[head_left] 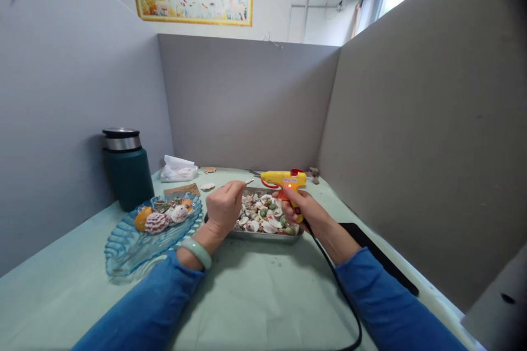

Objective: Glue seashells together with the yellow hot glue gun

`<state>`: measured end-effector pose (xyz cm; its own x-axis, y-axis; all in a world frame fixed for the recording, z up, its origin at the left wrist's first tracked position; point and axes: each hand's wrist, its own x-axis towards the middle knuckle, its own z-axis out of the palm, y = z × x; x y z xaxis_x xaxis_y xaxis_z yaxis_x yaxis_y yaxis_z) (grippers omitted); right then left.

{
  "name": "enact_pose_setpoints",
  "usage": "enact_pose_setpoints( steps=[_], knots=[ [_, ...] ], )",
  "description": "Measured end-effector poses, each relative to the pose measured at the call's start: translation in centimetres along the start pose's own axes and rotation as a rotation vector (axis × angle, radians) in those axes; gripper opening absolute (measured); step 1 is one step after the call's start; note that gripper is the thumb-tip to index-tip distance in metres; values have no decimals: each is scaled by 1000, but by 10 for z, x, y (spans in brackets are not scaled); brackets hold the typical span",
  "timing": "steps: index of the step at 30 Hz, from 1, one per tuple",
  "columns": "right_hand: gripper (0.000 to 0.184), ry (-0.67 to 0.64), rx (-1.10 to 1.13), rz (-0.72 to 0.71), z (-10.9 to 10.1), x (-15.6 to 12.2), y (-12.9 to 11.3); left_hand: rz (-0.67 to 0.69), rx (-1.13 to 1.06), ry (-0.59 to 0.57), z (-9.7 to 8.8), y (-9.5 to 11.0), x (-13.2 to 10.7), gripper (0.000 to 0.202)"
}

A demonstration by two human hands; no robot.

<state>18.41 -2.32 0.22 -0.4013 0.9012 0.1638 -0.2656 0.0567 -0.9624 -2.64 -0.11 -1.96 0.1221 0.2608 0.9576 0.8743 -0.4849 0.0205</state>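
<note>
My right hand [302,207] grips a yellow glue gun [284,179] by its handle; a small light glows on it and its nozzle points left. My left hand [224,209] is closed in a pinch on a small pale piece [249,181] held up just before the nozzle. Both hands hover over a metal tray [263,236] filled with several shells. The gun's black cord [341,290] trails back past my right sleeve.
A blue glass leaf-shaped dish [127,249] with several coloured shells lies at the left. Behind it stand a dark green flask [127,170], a white crumpled bag [178,170] and a brown card [181,191]. Grey partition walls enclose the table. A black flat object [382,260] lies at the right.
</note>
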Motion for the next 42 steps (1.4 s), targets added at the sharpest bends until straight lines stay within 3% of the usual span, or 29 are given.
enact_pose_setpoints(
  steps=[9, 20, 30, 33, 42],
  knots=[
    [41, 10, -136, -58, -3, -1, 1, 234, 166, -11, -5, -6, 4, 19],
    [40, 0, -156, 13, -4, -1, 0, 323, 169, -17, -10, -7, 10, 23],
    [37, -79, -76, 80, -5, -3, -1, 322, 134, -31, -7, -6, 8, 25],
    [39, -103, -46, 65, -4, -3, -2, 266, 144, -15, -6, -6, 7, 20],
    [46, -53, -18, 25, -1, -2, 0, 161, 124, 9, -6, -2, 7, 14]
  ],
)
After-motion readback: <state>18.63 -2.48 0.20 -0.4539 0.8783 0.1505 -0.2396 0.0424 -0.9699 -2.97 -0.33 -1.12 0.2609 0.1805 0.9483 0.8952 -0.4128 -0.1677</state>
